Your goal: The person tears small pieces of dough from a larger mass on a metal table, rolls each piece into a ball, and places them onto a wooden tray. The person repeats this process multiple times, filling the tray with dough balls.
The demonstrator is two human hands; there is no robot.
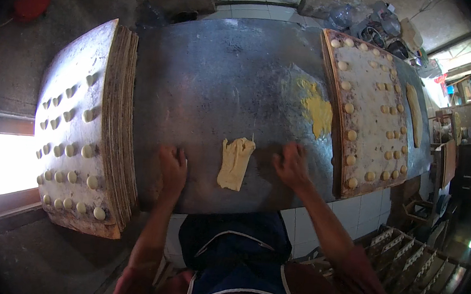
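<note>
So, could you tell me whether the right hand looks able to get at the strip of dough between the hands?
Probably yes: the right hand rests on the metal table just beside the dough strip, with nothing between them.

Bench (219, 77), metal top: the broad middle stretch is bare and open to passage, from the near edge to the far edge. Left side: closed off by a tall stack of boards (118, 130), top board carrying dough balls. Right side: bounded by a single flat board (366, 111) with dough balls along its rim. Centre, near edge: dough strip (235, 163) lies between left hand (173, 166) and right hand (291, 164), apart from both. Yellow smear (316, 110) beside the right board, flat.
</note>
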